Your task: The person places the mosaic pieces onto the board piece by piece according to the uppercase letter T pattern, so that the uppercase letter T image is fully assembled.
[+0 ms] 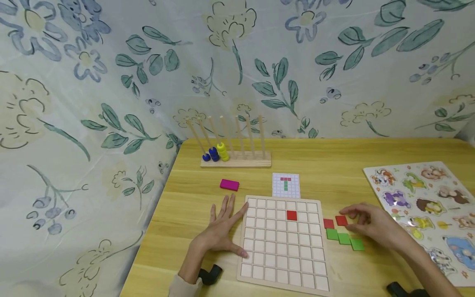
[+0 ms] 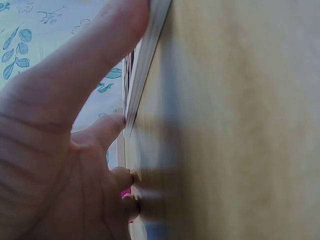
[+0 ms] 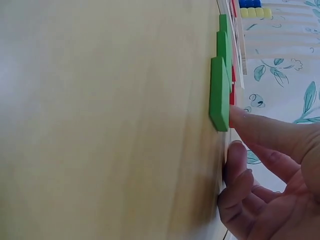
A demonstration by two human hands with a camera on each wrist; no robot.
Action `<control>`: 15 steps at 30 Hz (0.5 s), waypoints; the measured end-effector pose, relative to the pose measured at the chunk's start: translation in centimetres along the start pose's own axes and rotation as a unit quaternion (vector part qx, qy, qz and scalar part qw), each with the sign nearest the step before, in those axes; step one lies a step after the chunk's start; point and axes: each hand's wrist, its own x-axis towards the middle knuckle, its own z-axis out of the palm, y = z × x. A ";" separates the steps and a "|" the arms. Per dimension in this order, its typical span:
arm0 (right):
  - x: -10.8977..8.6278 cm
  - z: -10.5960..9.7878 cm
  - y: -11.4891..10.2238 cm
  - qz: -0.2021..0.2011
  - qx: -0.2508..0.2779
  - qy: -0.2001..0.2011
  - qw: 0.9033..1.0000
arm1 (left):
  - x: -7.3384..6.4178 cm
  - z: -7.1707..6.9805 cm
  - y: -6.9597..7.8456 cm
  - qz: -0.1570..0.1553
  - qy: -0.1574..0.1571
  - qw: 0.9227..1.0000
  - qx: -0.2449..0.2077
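Note:
A wooden grid board (image 1: 281, 243) lies on the table, with one red tile (image 1: 292, 215) set in an upper cell. My left hand (image 1: 219, 233) spreads its fingers at the board's left side; thumb and index finger touch the frame. To the right of the board, my right hand (image 1: 371, 222) pinches a loose red tile (image 1: 341, 220) between thumb and index finger, low over the table. Another red tile (image 1: 328, 223) lies beside it. Several green tiles (image 1: 344, 238) form a slanted row just below, also seen as green edges (image 3: 220, 95) in the right wrist view.
Above the board lies a pattern card (image 1: 285, 185) with a red and green T. A magenta block (image 1: 229, 185) sits to its left. Farther back stands a peg rack (image 1: 237, 160) with blue and yellow beads. An animal picture board (image 1: 426, 206) occupies the right side.

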 end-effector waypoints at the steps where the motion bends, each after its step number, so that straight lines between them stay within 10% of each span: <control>1: 0.1 0.0 0.0 -0.001 0.000 0.001 1.000 | 0.0 0.0 0.0 0.000 0.001 1.000 -0.001; 15: 0.1 0.0 0.0 -0.049 -0.042 0.017 0.998 | 0.0 0.1 -0.1 -0.004 -0.004 1.000 -0.003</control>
